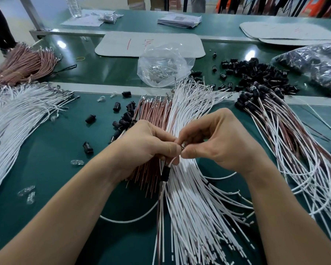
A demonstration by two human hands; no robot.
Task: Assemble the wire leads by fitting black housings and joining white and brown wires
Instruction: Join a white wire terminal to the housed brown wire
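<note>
My left hand [149, 144] and my right hand [214, 142] meet fingertip to fingertip over the middle of the green bench. Between them they pinch the metal terminal ends [182, 145] of a white and a brown wire. A black housing [165, 172] hangs on that wire pair just below my left hand. Under my hands lie a bundle of brown wires [151, 111] and a fan of white wires [195, 197]. Loose black housings [256, 71] are heaped at the back right.
Finished leads with housings [287, 134] spread at the right. More white wires [17, 111] lie at the left, brown wires [23, 64] at the back left. A clear bag of terminals [164, 64] stands behind. Small clear bulbs [27, 192] and single housings [88, 147] dot the left.
</note>
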